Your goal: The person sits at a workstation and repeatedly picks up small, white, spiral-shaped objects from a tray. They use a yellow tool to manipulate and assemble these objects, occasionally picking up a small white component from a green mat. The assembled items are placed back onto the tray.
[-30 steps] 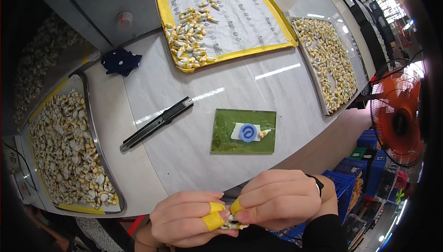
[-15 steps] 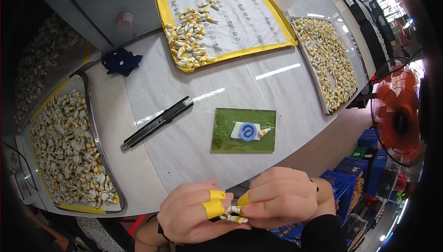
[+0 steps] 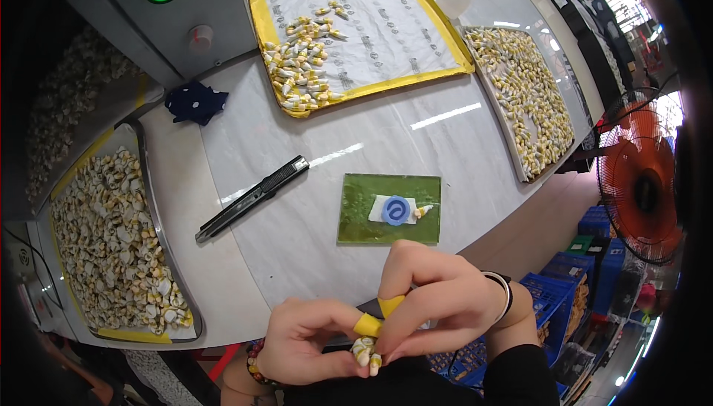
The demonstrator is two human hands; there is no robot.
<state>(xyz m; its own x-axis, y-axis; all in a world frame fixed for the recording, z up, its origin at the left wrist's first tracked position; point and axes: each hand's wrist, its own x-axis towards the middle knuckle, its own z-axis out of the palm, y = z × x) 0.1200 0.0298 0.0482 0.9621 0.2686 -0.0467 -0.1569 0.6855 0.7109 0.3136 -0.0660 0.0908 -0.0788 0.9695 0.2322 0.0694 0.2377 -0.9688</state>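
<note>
Left hand (image 3: 308,343) and right hand (image 3: 434,302), fingers pinched together on a small yellow-white piece (image 3: 366,352), held below the table (image 3: 297,242) edge, near the green mat (image 3: 390,209).

Brightness: the white table (image 3: 386,138) is evenly and brightly lit.
Glare: overhead light is mirrored in streaks at the table's middle.
Daylight: the far right is blown out.
Distortion: straight edges are bent; corners are blackened.
Focus: the centre is rendered sharp.
</note>
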